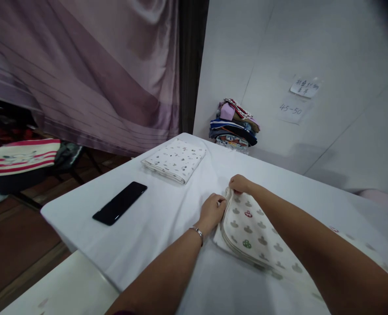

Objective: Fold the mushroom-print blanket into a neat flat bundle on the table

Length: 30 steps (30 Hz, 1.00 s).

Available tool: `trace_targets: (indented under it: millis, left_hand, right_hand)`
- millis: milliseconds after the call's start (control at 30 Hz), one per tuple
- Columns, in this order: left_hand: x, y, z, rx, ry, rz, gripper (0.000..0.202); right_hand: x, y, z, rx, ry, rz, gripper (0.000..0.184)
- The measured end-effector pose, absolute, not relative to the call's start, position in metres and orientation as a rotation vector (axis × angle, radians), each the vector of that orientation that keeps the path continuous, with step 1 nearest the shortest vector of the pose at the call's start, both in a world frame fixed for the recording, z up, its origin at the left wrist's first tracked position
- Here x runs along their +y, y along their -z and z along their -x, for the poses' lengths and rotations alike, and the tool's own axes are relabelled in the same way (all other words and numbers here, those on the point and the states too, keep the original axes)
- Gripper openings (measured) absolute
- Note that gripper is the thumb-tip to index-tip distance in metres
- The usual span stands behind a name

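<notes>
A cream cloth printed with grey, red and green shapes (251, 232) lies partly folded on the white table (167, 262). My left hand (213, 211), a thin bracelet on its wrist, pinches the cloth's left edge with closed fingers. My right hand (240, 183) grips the cloth's far corner, fingers curled round it. The rest of the cloth runs under my right forearm toward the right edge of the view.
A folded white cloth with small dark specks (174, 159) lies at the far left of the table. A black phone (120, 203) rests near the left edge. A pile of coloured folded cloths (234, 126) sits against the white wall. Paper notes (304, 87) hang there.
</notes>
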<state>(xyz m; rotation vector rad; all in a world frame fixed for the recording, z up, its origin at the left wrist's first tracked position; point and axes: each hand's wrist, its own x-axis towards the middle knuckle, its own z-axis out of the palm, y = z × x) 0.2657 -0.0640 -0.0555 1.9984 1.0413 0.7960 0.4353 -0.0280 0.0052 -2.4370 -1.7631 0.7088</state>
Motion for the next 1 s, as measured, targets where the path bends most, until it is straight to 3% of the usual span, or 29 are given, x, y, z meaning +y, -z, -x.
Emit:
trace_targets:
  millis: [300, 500, 1000]
  left_hand:
    - [-0.033, 0.041, -0.301, 1.281, -0.569, -1.976, 0.026]
    - [-0.039, 0.048, -0.312, 1.302, -0.599, -1.997, 0.03]
    - [-0.03, 0.05, -0.316, 1.296, -0.445, -1.991, 0.023]
  right_hand:
    - [-0.038, -0.003, -0.443, -1.561, -0.887, 2.237, 0.018]
    - [-0.045, -0.005, -0.446, -1.47, -0.961, 2.213, 0.018]
    - [-0.046, -0.012, -0.439, -1.43, -1.001, 2.246, 0.024]
